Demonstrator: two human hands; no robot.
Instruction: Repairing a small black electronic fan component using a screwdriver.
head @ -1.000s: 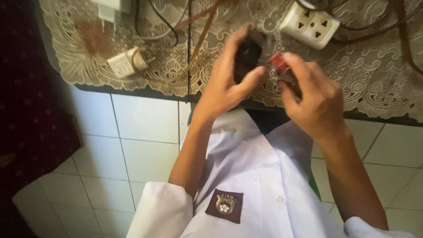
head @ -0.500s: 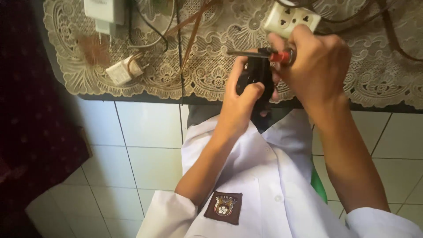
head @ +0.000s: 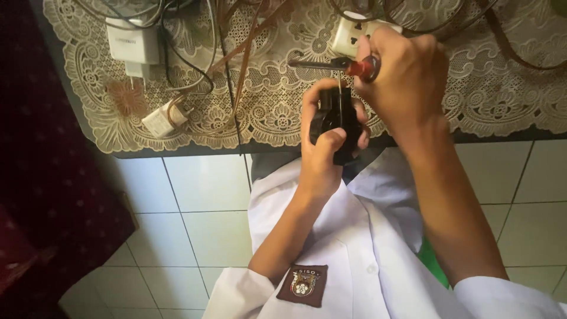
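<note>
Black plug body: we hold it at the near edge of the table, partly over the lace cloth and partly over the white shirt below.
Left hand: we wrap it around the black plug body from below, thumb pressed on the front, fingers curled behind it (a closed, firm clasp).
Right hand: we close it into a fist around the screwdriver, pinching the red handle between thumb and fingers.
Screwdriver position: the metal shaft lies roughly level, pointing to our left, just above the black plug body; we cannot tell whether the two touch.
White socket block: it lies on the lace cloth just behind the right hand, partly hidden by it.
White charger: it sits at the far left of the table, with dark cables looping beside it.
Small white adapter: it lies near the table's front edge, well apart from both hands.
Floor: white tiles show below the table.
</note>
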